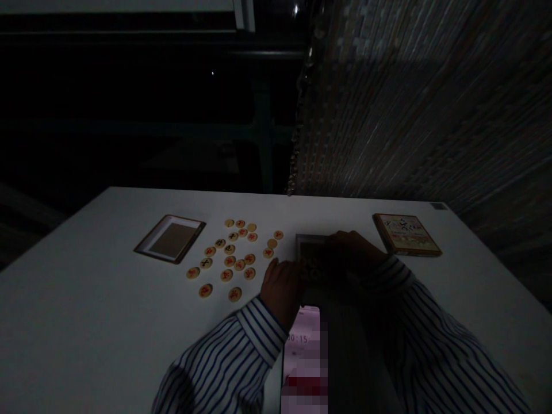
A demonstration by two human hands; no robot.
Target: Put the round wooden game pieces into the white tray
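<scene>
A shallow open box (304,237) lies in deep shadow between my hands, with several round game pieces (311,269) dimly visible inside. My left hand (282,287) is closed at its near left side, fingers curled against the edge. My right hand (356,253) is bent over the right part of the box; its fingertips are lost in the dark. Left of the box, several round wooden Chinese chess pieces (230,261) lie loose on the white table (107,310). Most show red or black characters, and a few are blank side up.
An open, shallow box lid or tray (172,240) lies at the left. A closed, printed box (406,234) sits at the right. A lit phone (304,356) showing a timer is below my hands. Behind the table hangs a beaded curtain (388,115).
</scene>
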